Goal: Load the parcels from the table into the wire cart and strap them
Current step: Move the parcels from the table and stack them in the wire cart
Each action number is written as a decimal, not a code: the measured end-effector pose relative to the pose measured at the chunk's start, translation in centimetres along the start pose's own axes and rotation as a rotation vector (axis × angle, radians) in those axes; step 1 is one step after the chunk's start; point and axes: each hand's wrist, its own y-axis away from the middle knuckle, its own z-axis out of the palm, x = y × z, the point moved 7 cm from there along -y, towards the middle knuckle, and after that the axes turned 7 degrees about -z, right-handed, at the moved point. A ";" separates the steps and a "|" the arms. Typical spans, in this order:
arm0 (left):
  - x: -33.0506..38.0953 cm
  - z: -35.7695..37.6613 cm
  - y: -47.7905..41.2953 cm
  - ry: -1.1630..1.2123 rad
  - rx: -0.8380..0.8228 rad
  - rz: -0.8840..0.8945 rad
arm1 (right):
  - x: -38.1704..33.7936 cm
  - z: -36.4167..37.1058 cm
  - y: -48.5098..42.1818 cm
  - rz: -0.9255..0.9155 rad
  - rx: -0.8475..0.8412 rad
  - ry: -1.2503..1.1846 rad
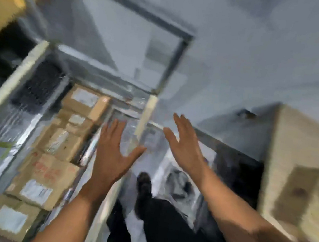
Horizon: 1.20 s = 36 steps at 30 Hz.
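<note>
The picture is blurred by motion. Several brown cardboard parcels (48, 171) with white labels lie stacked inside the wire cart (23, 130) at lower left. My left hand (114, 155) is held out flat with spread fingers over the cart's right side, holding nothing. My right hand (183, 146) is also stretched out with straight fingers, just right of a pale upright post (146, 117) of the cart, and empty. A large beige box or table edge (297, 172) sits at right.
Grey floor fills the upper half, with a dark metal frame (174, 62) lying over it. My dark trousers and a black shoe (143, 187) show below between my arms. A yellow-brown shape (2, 1) sits at top left.
</note>
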 end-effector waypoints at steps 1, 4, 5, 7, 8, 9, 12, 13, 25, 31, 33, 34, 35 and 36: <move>2.8 1.2 1.8 -0.045 -0.030 0.087 | 1.1 -3.0 3.6 0.036 0.076 -0.006; 10.4 7.1 5.9 -0.066 -0.168 0.311 | 6.0 -11.9 13.6 0.167 0.288 0.010; 12.8 9.7 7.3 -0.079 -0.217 0.371 | 7.8 -14.9 16.9 0.217 0.349 0.036; 17.6 15.2 10.6 -0.114 -0.359 0.467 | 11.4 -20.4 23.7 0.325 0.493 0.084; 19.8 17.9 12.6 -0.122 -0.442 0.507 | 13.2 -22.7 27.3 0.394 0.568 0.083; 21.7 20.6 14.7 -0.128 -0.519 0.541 | 14.8 -24.6 30.9 0.465 0.645 0.069; 26.6 27.5 20.9 -0.152 -0.689 0.612 | 19.3 -28.0 41.0 0.624 0.914 0.000; 28.0 29.5 22.7 -0.162 -0.718 0.617 | 20.8 -28.4 44.1 0.671 0.995 -0.030; 44.1 44.4 25.9 -0.104 -0.524 0.465 | 31.6 -31.4 56.8 0.763 1.449 -0.415; 45.1 48.8 21.4 -0.170 -0.618 0.302 | 33.2 -38.5 47.2 0.440 1.230 -0.427; 44.7 49.0 20.7 -0.099 -0.619 0.250 | 34.4 -38.8 45.3 0.416 1.185 -0.484; 44.5 49.1 20.5 -0.070 -0.620 0.229 | 34.8 -38.7 44.4 0.422 1.159 -0.504; 44.2 49.1 20.4 -0.046 -0.622 0.206 | 35.2 -38.5 43.4 0.438 1.129 -0.515; 43.9 49.0 20.3 -0.020 -0.622 0.183 | 35.6 -38.3 42.4 0.456 1.104 -0.527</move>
